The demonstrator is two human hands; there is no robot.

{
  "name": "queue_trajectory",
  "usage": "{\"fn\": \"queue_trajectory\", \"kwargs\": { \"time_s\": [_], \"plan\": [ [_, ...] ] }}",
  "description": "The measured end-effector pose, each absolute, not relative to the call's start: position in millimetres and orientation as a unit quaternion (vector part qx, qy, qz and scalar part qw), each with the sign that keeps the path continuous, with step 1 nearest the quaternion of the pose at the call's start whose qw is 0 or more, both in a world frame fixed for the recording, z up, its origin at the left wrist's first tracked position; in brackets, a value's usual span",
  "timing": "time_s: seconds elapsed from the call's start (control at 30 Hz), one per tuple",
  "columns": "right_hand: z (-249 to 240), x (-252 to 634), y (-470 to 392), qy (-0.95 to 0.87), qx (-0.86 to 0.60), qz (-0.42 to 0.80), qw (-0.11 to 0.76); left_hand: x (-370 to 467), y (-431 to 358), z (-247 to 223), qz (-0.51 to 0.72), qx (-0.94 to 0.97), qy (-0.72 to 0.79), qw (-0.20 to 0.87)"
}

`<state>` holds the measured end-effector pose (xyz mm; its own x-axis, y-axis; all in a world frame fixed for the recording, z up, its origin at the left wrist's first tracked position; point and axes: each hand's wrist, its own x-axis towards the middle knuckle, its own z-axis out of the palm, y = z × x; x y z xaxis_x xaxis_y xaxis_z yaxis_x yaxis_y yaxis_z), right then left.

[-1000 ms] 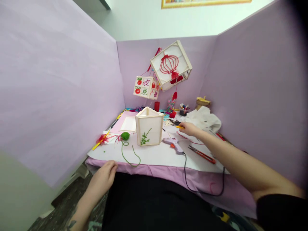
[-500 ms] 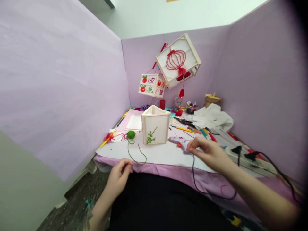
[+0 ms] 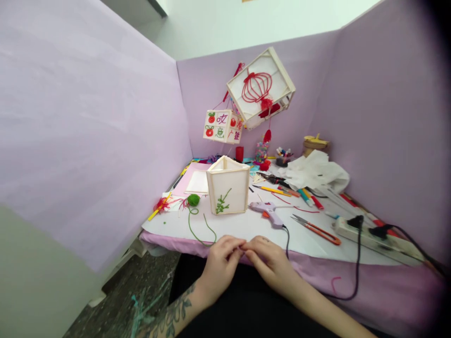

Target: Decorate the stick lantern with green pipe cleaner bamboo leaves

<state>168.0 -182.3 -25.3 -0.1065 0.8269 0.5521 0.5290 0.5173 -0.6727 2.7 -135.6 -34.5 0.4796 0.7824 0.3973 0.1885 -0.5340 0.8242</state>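
Note:
My left hand (image 3: 221,263) and my right hand (image 3: 269,260) meet at the table's front edge, fingertips pinched together. Anything between the fingers is too small to make out. Behind them stands a white three-sided lantern (image 3: 230,190) with pale wooden edges, a green yarn sprig (image 3: 222,203) on its front panel. Green yarn (image 3: 193,200) lies in a ball to its left, its loose strand trailing towards my left hand. To the right of the lantern a lilac glue gun (image 3: 269,213) rests on its side. Orange-handled scissors (image 3: 319,230) lie farther right.
Two decorated lanterns hang at the back, a large one (image 3: 260,89) and a smaller one (image 3: 222,126). A power strip (image 3: 377,241) with black cords sits at the right edge. Crumpled white paper (image 3: 315,171), pencils and markers (image 3: 306,197) cover the right side.
My right hand has left the glue gun and moved left to my left hand. My left hand has moved right, and both sets of fingertips now touch. The scissors have come into view.

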Motion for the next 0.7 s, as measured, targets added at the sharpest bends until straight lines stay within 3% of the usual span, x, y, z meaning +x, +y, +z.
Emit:
{"fn": "queue_trajectory", "kwargs": {
  "time_s": [0.2, 0.37, 0.43, 0.6, 0.7],
  "plan": [
    [-22, 180, -181, -0.727, -0.458, 0.235, 0.454, 10, -124, -37, 0.396, 0.771, 0.333, 0.37],
    [-13, 190, -166, -0.805, -0.464, 0.189, 0.318, 10, -92, -21, 0.382, 0.771, 0.346, 0.373],
    [0, 197, -157, -0.829, -0.45, 0.156, 0.293, 4, -79, -12, 0.4, 0.755, 0.351, 0.382],
    [63, 219, -120, -0.804, -0.454, -0.038, 0.381, -18, -58, -2, 0.504, 0.658, 0.386, 0.404],
    [99, 228, -85, -0.801, -0.469, -0.123, 0.351, -28, -46, -5, 0.528, 0.621, 0.398, 0.421]
  ]
}}
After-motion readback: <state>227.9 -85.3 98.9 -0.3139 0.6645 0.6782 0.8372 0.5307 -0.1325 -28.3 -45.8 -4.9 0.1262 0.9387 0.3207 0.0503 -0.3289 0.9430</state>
